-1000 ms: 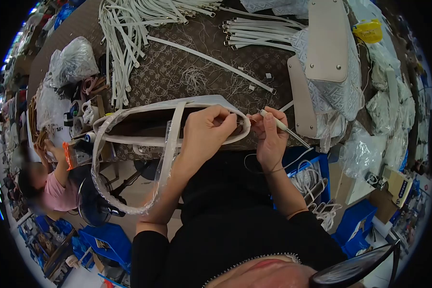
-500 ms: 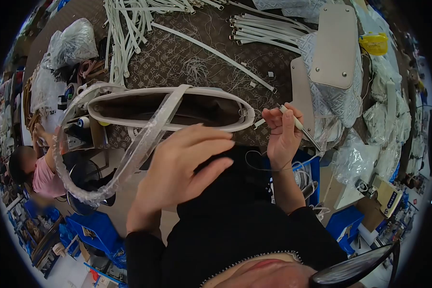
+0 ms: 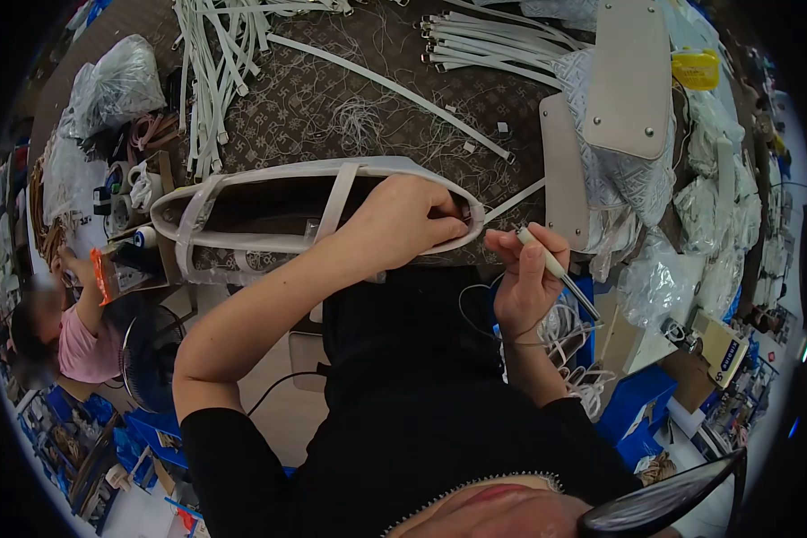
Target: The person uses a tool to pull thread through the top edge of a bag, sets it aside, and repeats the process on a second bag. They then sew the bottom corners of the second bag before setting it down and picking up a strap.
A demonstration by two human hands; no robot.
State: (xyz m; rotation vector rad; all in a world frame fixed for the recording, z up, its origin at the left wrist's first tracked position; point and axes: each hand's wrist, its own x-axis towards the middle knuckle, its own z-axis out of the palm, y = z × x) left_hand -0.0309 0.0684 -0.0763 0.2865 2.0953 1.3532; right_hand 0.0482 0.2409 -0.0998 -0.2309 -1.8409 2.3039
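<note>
A pale handbag lies on the table with its dark opening facing up and its handles across it, one wrapped in clear plastic. My left hand reaches into the bag's right end, thumb and fingers closed at the inner rim; the exact pinch point is partly hidden. Just right of the bag, my right hand holds a pen-like tool with a whitish handle and a metal shaft pointing down and right. A thin dark line loops past that wrist. A narrow white strip sticks out beside the bag's end.
Many white buckled straps are piled at the back left, more at the back right. Pale bag parts and plastic-wrapped items stand at right. Loose threads litter the table. A person in pink sits at far left.
My left hand has moved from in front of the bag into its right end. The plastic-wrapped handle has dropped towards the bag's left front. My right hand has lowered slightly, still holding the tool.
</note>
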